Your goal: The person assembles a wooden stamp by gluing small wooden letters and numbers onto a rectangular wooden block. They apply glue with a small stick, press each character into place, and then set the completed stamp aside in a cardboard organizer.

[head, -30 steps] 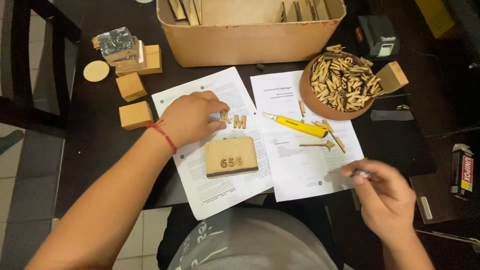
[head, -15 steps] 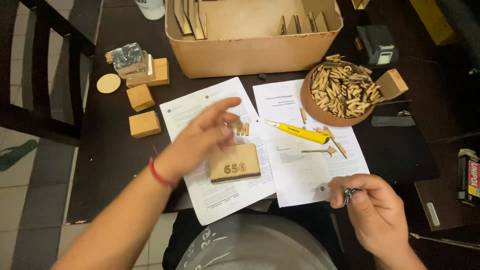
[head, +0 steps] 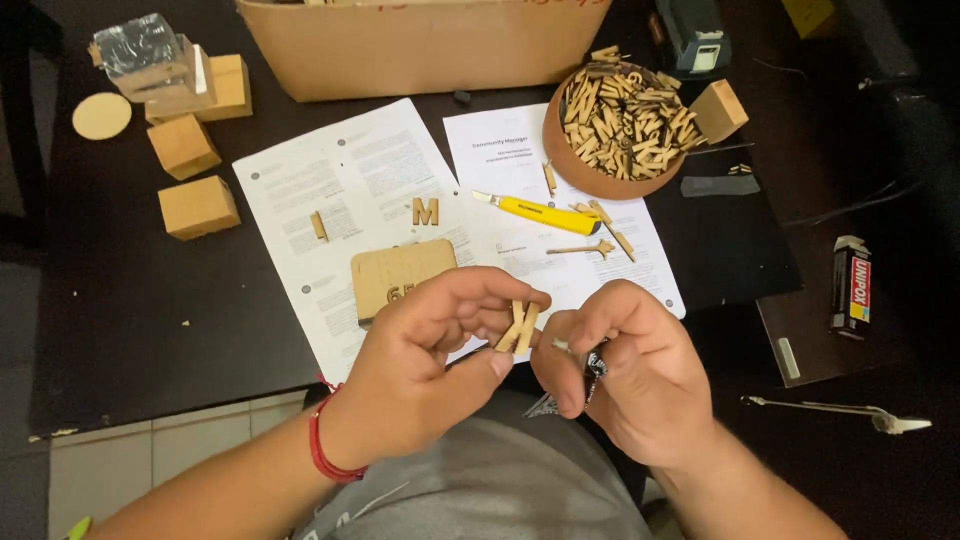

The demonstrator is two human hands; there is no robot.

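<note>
Left hand point(head: 425, 365): pinches a small wooden letter point(head: 519, 327) between thumb and fingertips, held in the air just right of the plaque point(head: 400, 276) and a little nearer the person.
Right hand point(head: 625, 375): closed around a small dark tube point(head: 594, 365), its tip pointing at the letter (what the tube holds I cannot tell).
Letter: off the table, upright between the two hands, touching only the left fingers.
Plaque: flat on the printed sheets point(head: 350, 190), its near edge hidden behind the left hand.
Risk of a drop: the pinch is on a thin edge, so a push from the tube tip could twist the letter out, and it would likely fall past the table edge just below the plaque onto the lap.
Risk of smearing: the fingertips sit close to the tip, so whatever comes out may land on skin.
Risk of a cut: the yellow knife point(head: 540, 212), right of the plaque and farther from the person, shows its blade end (a reach across could catch it).
Spare M point(head: 425, 211): just beyond the plaque, loose, easily swept by a sleeve or wrist.
</note>
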